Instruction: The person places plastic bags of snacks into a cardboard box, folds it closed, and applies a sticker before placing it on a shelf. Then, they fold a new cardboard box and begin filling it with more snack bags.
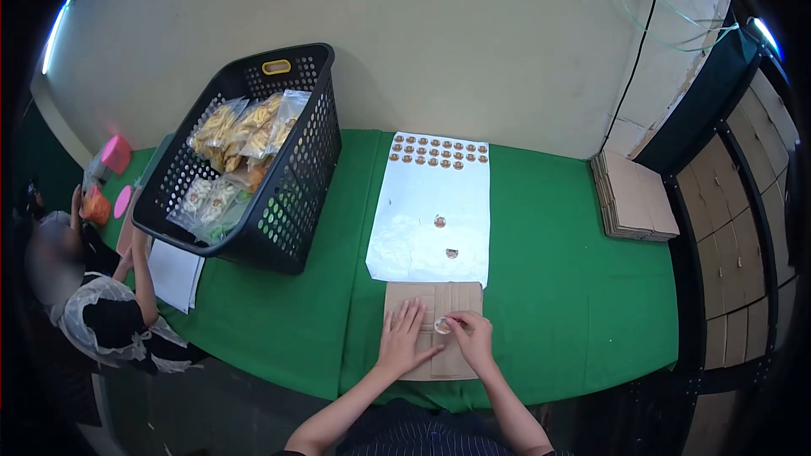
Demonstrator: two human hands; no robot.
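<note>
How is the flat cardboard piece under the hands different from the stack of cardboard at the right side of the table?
The flat cardboard piece is a single sheet near the table's front edge; the cardboard stack is many sheets piled at the far right. The left hand presses on the single piece and the right hand holds a round sticker on it; nothing touches the stack. Both are plain brown and lie on the green table.

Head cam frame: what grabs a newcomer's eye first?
The bright green table, then the black basket of snack bags at its left end. At the near edge, the left hand lies flat on a cardboard piece while the right hand pinches a round sticker, just below the white sticker sheet.
</note>
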